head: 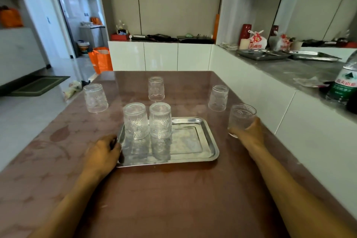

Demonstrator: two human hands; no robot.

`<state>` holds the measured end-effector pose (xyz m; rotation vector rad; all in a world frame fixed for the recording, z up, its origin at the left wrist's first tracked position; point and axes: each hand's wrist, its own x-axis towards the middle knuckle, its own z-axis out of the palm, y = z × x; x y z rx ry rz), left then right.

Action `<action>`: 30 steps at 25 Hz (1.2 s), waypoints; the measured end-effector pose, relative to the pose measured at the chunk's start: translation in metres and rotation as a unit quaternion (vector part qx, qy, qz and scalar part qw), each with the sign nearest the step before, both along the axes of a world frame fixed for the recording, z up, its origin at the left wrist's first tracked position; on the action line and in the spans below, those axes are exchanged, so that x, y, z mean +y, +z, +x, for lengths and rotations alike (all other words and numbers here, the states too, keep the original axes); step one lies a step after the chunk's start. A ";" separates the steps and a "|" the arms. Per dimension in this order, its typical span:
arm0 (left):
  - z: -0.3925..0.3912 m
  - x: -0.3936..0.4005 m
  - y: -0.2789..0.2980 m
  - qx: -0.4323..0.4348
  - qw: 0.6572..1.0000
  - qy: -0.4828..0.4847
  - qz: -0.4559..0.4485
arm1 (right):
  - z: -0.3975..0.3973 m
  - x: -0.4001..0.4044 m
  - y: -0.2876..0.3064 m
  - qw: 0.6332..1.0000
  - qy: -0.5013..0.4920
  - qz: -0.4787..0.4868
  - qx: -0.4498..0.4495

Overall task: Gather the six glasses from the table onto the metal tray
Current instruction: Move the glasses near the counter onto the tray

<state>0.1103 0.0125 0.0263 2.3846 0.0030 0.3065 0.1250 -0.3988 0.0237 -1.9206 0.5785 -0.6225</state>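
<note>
Item one: metal tray [193,141], near the middle of the brown table [164,199]. We count two ribbed glasses on it, both upside down, side by side at its far left end: left tray glass [135,120] and right tray glass [160,120]. They stand very close; we cannot tell whether they touch.

Item two: three glasses upside down on the table, off the tray. Taking the tray as the dial centre, one stands at 10 o'clock [95,98], one at 12 o'clock [156,88], one at 2 o'clock [218,98]. All are well apart from one another.

Item three: sixth glass [241,119], at 3 o'clock, just beyond the tray's right edge. Our right hand [249,135] wraps its lower part from behind; the fingers are hidden by the glass, and its base is covered, so we cannot say whether it rests on the table or is lifted.

Item four: our left hand [102,152], fingers curled over the tray's left rim at 9 o'clock, gripping it.

Item five: a green-labelled bottle [343,85] on the side counter at right, partly cut off by the frame edge.
</note>
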 end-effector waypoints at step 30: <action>0.008 0.005 -0.008 -0.006 1.000 0.013 0.005 | 0.054 0.115 0.041 0.945 0.252 -0.210 -0.001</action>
